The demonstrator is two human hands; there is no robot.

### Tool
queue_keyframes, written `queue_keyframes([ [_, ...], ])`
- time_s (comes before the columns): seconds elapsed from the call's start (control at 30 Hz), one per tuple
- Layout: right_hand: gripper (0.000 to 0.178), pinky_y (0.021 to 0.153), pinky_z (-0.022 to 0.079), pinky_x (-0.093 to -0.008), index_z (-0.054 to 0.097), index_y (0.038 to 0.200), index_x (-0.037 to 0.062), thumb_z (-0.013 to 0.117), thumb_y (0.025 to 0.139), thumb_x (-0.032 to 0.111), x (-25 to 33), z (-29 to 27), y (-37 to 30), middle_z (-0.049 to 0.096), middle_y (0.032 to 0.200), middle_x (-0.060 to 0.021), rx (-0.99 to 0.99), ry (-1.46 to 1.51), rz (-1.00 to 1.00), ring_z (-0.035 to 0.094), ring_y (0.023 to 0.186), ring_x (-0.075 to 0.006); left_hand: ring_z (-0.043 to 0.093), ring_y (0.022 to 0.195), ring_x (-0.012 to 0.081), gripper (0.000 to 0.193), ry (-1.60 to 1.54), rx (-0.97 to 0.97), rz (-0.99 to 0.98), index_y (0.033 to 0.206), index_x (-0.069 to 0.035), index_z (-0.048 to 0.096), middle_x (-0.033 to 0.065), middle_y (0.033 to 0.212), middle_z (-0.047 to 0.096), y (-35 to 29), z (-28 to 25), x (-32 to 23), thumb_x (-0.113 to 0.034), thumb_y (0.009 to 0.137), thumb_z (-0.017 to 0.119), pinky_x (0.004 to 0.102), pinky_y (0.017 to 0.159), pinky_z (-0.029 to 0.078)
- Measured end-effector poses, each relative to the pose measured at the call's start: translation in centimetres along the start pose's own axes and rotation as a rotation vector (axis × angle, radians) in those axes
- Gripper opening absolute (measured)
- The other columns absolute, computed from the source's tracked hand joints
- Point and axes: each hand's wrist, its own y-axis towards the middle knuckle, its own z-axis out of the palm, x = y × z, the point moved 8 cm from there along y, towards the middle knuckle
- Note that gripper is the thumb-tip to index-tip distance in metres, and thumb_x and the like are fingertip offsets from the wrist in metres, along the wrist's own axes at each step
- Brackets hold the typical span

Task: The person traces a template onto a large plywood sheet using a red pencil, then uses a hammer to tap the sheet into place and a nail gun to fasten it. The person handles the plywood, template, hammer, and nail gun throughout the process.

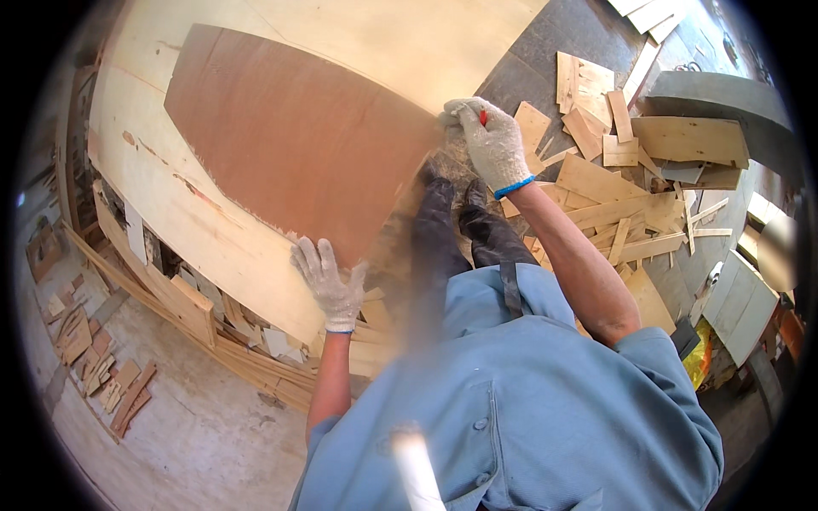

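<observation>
A reddish-brown plywood board [307, 128] with a curved far edge and a rough near edge lies on a larger pale plywood sheet [230, 247]. My left hand [328, 285], in a whitish knit glove, rests with fingers spread at the board's near corner. At the board's right-hand corner, my gloved right hand [490, 145] is closed in a pinch around a slim pen-like thing. Only its red end [483, 117] shows above the fingers; the rest is hidden by the glove.
Wood offcuts [613, 204] lie heaped on the floor to the right, near a grey curved piece [716, 102]. More scraps [106, 375] lie at the far left. Long wooden strips [256, 366] run below the pale sheet. A blurred cigarette [416, 468] shows in the foreground.
</observation>
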Motion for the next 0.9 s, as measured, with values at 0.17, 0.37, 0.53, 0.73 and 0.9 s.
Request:
queue_keyframes([
  [0.17,0.024,0.085,0.059,-0.0282,0.074,0.112,-0.0024,0.054,0.109,0.01,0.1,-0.1,0.0,0.077,0.099,-0.008,-0.01,-0.028,-0.046,0.073,0.093,-0.0131,0.016,0.16,0.0484,0.102,-0.01,-0.001,0.017,0.167,-0.015,0.031,0.0224,0.174,0.02,0.2,-0.1,-0.1,-0.03,0.083,0.087,0.0644,0.128,0.015],
  [0.37,0.023,0.082,0.059,-0.0279,0.074,0.11,-0.0019,0.055,0.109,0.01,0.2,-0.1,0.2,0.077,0.096,-0.0071,-0.022,-0.066,-0.067,0.073,0.09,-0.0127,0.013,0.16,0.0509,0.104,-0.005,0.031,0.022,0.169,-0.016,0.026,0.0229,0.175,0.016,0.2,-0.2,-0.2,-0.026,0.082,0.084,0.0668,0.127,0.015],
  [0.53,0.023,0.08,0.059,-0.0285,0.074,0.11,-0.0021,0.055,0.109,0.011,1.0,-0.2,0.0,0.076,0.096,-0.0065,-0.018,-0.134,-0.073,0.073,0.088,-0.0126,0.012,0.159,0.0529,0.103,-0.026,0.029,0.019,0.168,-0.016,0.027,0.024,0.174,0.016,0.1,0.0,-0.2,-0.027,0.084,0.083,0.0678,0.127,0.015],
  [0.73,0.025,0.079,0.058,-0.0289,0.073,0.111,-0.0023,0.054,0.109,0.013,1.5,0.2,0.0,0.077,0.095,-0.0073,0.018,-0.183,-0.144,0.073,0.087,-0.0128,0.013,0.158,0.0554,0.1,-0.008,0.017,0.05,0.168,-0.013,0.027,0.0257,0.173,0.018,0.0,0.1,-0.1,-0.029,0.086,0.082,0.0695,0.126,0.016],
  [0.9,0.027,0.08,0.058,-0.028,0.074,0.112,-0.002,0.052,0.11,0.014,0.6,0.0,0.7,0.078,0.097,-0.0093,0.017,-0.112,-0.052,0.073,0.088,-0.0136,0.014,0.158,0.0544,0.101,-0.015,0.013,0.054,0.168,-0.013,0.027,0.0251,0.173,0.019,0.1,0.0,-0.3,-0.028,0.085,0.083,0.0691,0.126,0.017],
])
